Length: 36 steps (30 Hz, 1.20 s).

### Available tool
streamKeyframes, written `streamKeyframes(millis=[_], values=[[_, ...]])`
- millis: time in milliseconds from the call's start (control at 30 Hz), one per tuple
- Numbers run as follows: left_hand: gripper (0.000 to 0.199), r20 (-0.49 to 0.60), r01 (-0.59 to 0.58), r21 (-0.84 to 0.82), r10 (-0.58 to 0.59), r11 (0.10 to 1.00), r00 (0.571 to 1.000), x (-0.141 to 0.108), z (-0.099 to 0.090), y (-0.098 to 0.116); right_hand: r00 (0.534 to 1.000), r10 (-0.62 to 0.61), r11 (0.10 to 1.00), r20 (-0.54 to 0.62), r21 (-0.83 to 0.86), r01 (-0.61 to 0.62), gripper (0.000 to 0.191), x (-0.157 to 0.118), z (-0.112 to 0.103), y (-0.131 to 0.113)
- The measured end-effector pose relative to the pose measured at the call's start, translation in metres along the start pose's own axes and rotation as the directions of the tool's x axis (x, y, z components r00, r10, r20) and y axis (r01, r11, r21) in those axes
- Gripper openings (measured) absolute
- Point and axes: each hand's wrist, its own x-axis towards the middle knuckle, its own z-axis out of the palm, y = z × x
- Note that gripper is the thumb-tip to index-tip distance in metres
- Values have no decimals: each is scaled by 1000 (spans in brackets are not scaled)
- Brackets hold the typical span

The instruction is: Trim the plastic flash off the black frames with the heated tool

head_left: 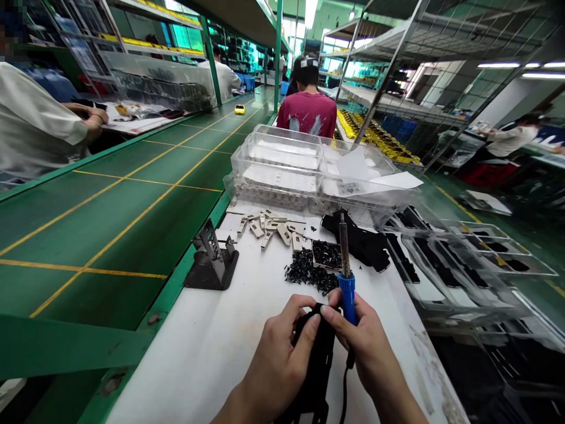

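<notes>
My left hand is closed on a long black plastic part, gripping it near its far end between thumb and fingers. My right hand holds a soldering iron by its blue handle, the metal tip pointing up and away. The thumb of that hand also presses at the far end of the black part, close to my left thumb; whether something small sits between them is hidden. Just beyond my hands lies a pile of small black pieces, partly in a shallow tray.
Pale metal pieces lie behind the pile, beside more black parts. A metal iron stand is on the left. Clear plastic trays stand at the back; others hold black parts on the right. A green conveyor runs along the left.
</notes>
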Motion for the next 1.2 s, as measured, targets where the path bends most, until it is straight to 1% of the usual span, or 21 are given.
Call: streamKeyframes(millis=[100, 167, 300, 400, 500, 600, 833, 1033, 1100, 1200], values=[[22, -9, -11, 25, 11, 1000, 1000, -2, 0, -2, 1000, 12, 1000, 11, 2, -12, 38, 0, 0, -3], [21, -10, -10, 39, 10, 999, 1000, -4, 1, -3, 1000, -1, 999, 18, -35, 2, 36, 0, 0, -7], [23, -19, 30, 7, -30, 1000, 999, -6, 4, -7, 999, -29, 994, 37, -103, 33, 35, 0, -2, -14], [24, -30, 45, -22, -45, 999, 999, -7, 7, -9, 999, 1, 995, 53, -96, 4, 34, 1, -3, -15], [25, -38, 38, 5, -38, 999, 999, -8, 9, -10, 995, 41, 995, 95, -91, -32, 34, 4, -5, -13], [26, -48, 32, 41, -30, 999, 998, -9, 10, -10, 990, 34, 993, 135, -112, -19, 34, 6, -7, -11], [24, -68, 35, 16, -34, 999, 997, -9, 11, -10, 993, -31, 993, 113, -107, 43, 34, 4, -8, -9], [24, -41, 54, 16, -53, 998, 998, -8, 12, -6, 994, -55, 982, 91, -173, 70, 27, -1, -10, -13], [24, -52, 59, -4, -59, 998, 997, -8, 14, -5, 993, -49, 985, 111, -156, 66, 26, 0, -12, -14], [23, -63, 58, -3, -58, 998, 996, -9, 16, -5, 987, -9, 994, 161, -109, 27, 27, 2, -13, -13]])
